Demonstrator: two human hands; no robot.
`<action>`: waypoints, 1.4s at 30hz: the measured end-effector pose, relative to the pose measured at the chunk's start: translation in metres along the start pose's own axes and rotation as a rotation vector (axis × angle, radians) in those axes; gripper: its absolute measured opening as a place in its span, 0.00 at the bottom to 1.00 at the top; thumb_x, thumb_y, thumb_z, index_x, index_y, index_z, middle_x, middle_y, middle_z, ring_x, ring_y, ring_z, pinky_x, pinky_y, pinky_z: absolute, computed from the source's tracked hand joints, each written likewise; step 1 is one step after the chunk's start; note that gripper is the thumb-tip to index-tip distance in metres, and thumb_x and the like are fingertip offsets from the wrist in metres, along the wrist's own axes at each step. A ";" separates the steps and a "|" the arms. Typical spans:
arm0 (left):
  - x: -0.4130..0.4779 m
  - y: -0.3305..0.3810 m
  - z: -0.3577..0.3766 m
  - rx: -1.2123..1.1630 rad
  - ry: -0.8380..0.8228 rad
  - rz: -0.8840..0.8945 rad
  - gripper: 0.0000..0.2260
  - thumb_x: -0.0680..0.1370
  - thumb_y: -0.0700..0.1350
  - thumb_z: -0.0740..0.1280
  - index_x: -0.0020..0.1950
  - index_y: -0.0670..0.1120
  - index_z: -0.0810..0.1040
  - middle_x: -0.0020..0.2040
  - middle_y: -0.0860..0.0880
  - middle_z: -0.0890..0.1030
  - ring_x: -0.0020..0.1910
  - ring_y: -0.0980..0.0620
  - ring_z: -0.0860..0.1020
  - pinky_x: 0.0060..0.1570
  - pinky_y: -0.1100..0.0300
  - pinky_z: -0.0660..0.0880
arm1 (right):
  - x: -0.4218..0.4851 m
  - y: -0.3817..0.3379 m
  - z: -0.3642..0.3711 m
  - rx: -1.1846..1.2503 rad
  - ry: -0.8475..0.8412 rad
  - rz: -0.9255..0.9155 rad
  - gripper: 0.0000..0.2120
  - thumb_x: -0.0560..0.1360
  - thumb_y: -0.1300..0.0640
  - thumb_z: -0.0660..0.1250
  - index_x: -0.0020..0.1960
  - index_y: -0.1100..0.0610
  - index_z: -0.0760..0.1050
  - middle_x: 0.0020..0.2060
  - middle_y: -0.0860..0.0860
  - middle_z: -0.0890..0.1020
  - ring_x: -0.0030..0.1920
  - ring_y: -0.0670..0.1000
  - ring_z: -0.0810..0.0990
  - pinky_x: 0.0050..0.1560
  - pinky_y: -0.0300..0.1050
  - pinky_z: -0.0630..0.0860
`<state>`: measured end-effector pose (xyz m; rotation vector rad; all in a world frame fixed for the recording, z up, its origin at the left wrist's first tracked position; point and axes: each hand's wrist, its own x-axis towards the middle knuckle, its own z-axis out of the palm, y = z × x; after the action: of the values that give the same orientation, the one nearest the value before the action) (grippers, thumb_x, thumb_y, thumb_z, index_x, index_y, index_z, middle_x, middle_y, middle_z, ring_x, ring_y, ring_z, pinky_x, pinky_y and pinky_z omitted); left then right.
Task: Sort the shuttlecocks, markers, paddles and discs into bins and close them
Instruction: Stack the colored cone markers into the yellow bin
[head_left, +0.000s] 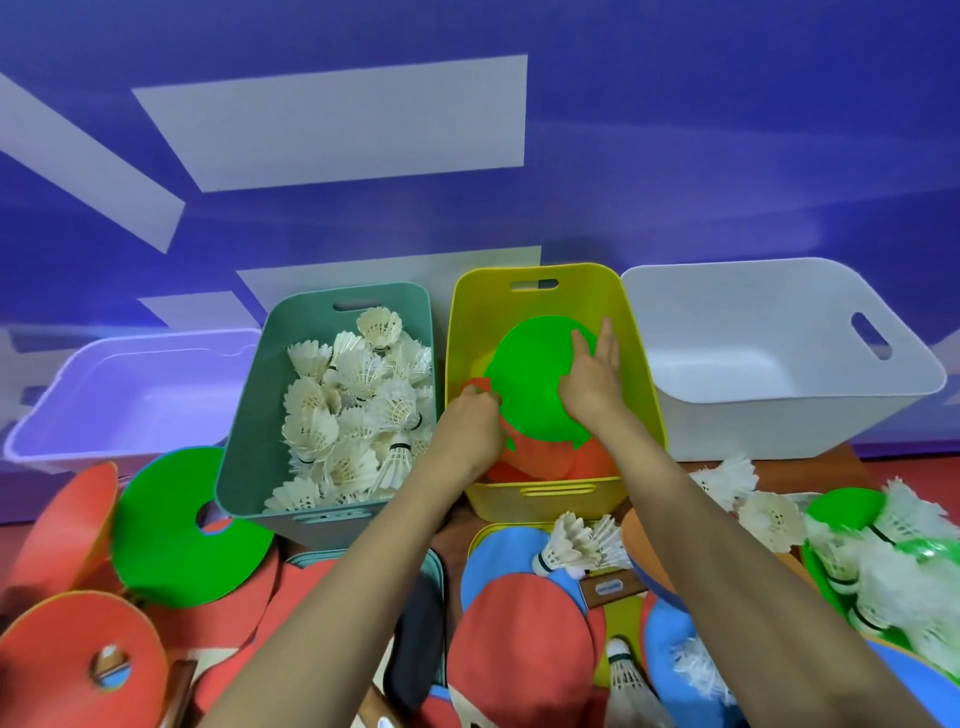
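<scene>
Both my hands reach into the yellow bin (639, 395) at the middle. My right hand (592, 374) lies flat with straight fingers on a green disc (530, 379) inside it. My left hand (467, 421) has curled fingers at that disc's left edge, over orange discs (545, 465) lying beneath. The teal bin (244, 415) to the left is full of white shuttlecocks (353, 405). A lilac bin (130, 395) at far left and a white bin (779, 374) at far right stand open.
Near me lie a green disc (171, 530) and orange discs (78, 660) at left, red and blue paddles (519, 639) in the middle, and loose shuttlecocks (893, 577) with green discs at right. Bin lids lie under the pile.
</scene>
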<state>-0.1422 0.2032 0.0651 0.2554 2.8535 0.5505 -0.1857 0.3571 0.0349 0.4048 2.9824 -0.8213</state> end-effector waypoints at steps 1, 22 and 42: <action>-0.002 0.001 0.000 -0.006 0.010 0.010 0.17 0.76 0.38 0.65 0.64 0.40 0.73 0.64 0.41 0.71 0.61 0.41 0.73 0.59 0.53 0.69 | -0.004 -0.001 0.001 -0.015 0.010 -0.021 0.32 0.75 0.66 0.62 0.76 0.57 0.53 0.76 0.58 0.39 0.76 0.58 0.41 0.75 0.50 0.48; -0.166 -0.136 -0.004 -0.327 0.602 -0.052 0.16 0.72 0.36 0.69 0.59 0.44 0.76 0.55 0.47 0.78 0.55 0.45 0.76 0.56 0.60 0.67 | -0.211 -0.115 0.049 0.266 -0.065 -0.718 0.15 0.76 0.60 0.62 0.62 0.59 0.73 0.58 0.53 0.76 0.60 0.53 0.73 0.62 0.42 0.66; -0.247 -0.326 0.035 -0.540 0.423 -0.657 0.19 0.71 0.30 0.60 0.62 0.34 0.68 0.60 0.34 0.72 0.59 0.37 0.72 0.55 0.47 0.68 | -0.251 -0.251 0.261 0.113 -0.643 -0.455 0.20 0.75 0.57 0.66 0.64 0.63 0.68 0.57 0.62 0.78 0.58 0.60 0.76 0.58 0.52 0.72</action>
<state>0.0626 -0.1354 -0.0463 -0.9448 2.7491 1.2763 -0.0189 -0.0438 -0.0423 -0.4753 2.4368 -0.9237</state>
